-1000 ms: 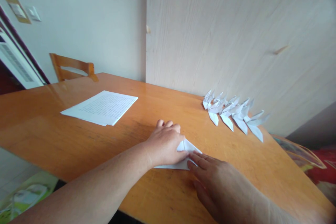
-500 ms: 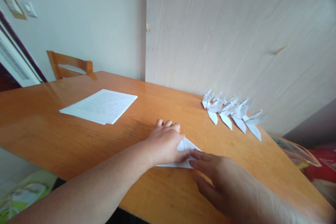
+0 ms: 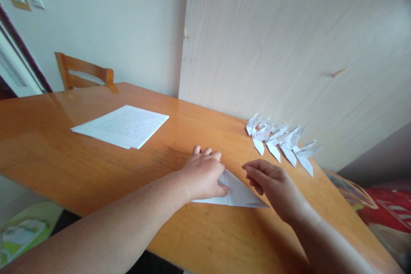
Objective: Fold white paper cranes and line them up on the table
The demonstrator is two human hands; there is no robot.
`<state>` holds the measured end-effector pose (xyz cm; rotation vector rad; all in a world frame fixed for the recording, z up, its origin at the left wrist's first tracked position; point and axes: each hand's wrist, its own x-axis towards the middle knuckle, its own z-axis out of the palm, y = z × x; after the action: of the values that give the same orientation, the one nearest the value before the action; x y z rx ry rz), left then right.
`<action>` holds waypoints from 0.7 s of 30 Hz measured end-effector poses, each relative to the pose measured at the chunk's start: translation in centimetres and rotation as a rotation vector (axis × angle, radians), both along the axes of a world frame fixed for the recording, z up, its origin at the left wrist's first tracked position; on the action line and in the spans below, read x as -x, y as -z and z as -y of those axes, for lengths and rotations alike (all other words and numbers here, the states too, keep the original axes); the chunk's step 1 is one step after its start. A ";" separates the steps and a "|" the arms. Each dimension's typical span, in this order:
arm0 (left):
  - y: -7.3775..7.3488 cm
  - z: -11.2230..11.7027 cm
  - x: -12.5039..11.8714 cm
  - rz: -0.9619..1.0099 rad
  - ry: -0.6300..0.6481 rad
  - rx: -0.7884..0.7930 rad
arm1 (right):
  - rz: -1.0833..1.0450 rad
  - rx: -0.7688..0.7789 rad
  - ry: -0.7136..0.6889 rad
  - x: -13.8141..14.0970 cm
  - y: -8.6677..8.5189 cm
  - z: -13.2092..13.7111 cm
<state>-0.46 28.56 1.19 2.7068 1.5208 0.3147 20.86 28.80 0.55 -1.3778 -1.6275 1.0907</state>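
A white sheet of paper folded into a triangle (image 3: 239, 192) lies flat on the wooden table, its sharp right corner uncovered. My left hand (image 3: 205, 175) bears down on it, fingers curled over the far side and thumb resting on the surface; that hand hides the paper's left part. Just above and to the right of the triangle, my right hand (image 3: 268, 182) is raised off the paper, its fingers bent together with nothing visible in them.
Several folded paper cranes (image 3: 279, 139) stand in rows at the table's far right, near the pale board (image 3: 257, 43). A stack of printed sheets (image 3: 123, 126) lies at the left. Behind the table (image 3: 199, 239) is a wooden chair (image 3: 85, 70). Red bags (image 3: 385, 205) sit beyond the right edge.
My right hand has lifted off the folded paper and moved up, its fingers curling in. The triangle's right corner now shows. My left hand stays on the paper; the view has shifted slightly.
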 end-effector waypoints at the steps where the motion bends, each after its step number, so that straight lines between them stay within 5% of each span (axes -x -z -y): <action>1: 0.0 0.0 0.0 0.002 0.001 -0.003 | -0.094 0.068 -0.012 0.1 0.1 -0.1; 6: 0.0 0.1 0.0 0.014 0.000 -0.012 | -0.299 0.213 -0.081 0.6 -0.2 -0.7; 12: -0.1 0.1 0.0 0.005 -0.007 -0.002 | -0.211 0.379 -0.103 0.9 0.2 -1.1; 21: 0.1 0.1 0.0 0.014 -0.007 -0.011 | -0.162 0.419 -0.094 1.0 0.7 -1.3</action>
<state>-0.45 28.51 1.08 2.7023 1.5299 0.3417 19.89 30.11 -0.17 -1.4350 -1.4077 1.6250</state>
